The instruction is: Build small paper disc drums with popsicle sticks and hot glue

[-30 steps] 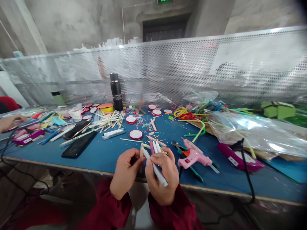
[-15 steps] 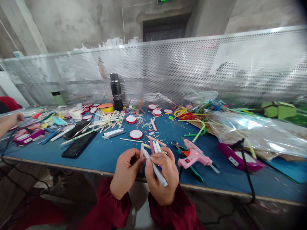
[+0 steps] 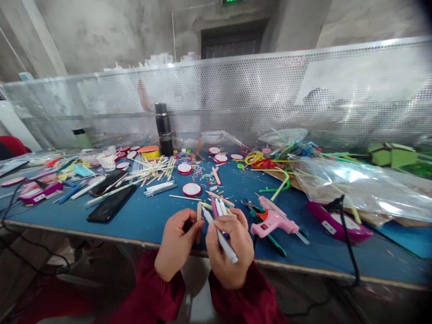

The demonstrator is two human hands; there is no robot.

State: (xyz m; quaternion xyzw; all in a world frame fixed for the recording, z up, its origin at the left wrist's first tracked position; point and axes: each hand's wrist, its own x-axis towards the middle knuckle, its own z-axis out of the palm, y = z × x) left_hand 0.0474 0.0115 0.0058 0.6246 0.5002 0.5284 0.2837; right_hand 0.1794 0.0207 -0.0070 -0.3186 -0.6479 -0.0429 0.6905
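My left hand (image 3: 178, 243) pinches a short, flat wooden stick (image 3: 199, 211), held upright above the table's front edge. In my right hand (image 3: 231, 249) is a white marker pen (image 3: 222, 240), gripped like a writing tool with its tip close beside the stick. Whether the tip touches the wood I cannot tell. Just beyond the right hand several more markers (image 3: 219, 206), pink and white, poke out; the fingers hide their lower ends. A pink glue gun (image 3: 275, 218) lies right of that hand, partly over green-handled pliers (image 3: 275, 243).
Red-rimmed white discs (image 3: 191, 189) lie ahead. Leftward are a black phone (image 3: 113, 202), white pens (image 3: 160, 188) and a pile of wooden sticks (image 3: 157, 168). A black bottle (image 3: 164, 130) stands before the perforated metal screen (image 3: 229, 99). A purple box (image 3: 339, 222) with a cable sits right.
My right hand and the marker have shifted slightly right, so the tip has drawn back from the stick's top. The other person's hand at far left has left the view.
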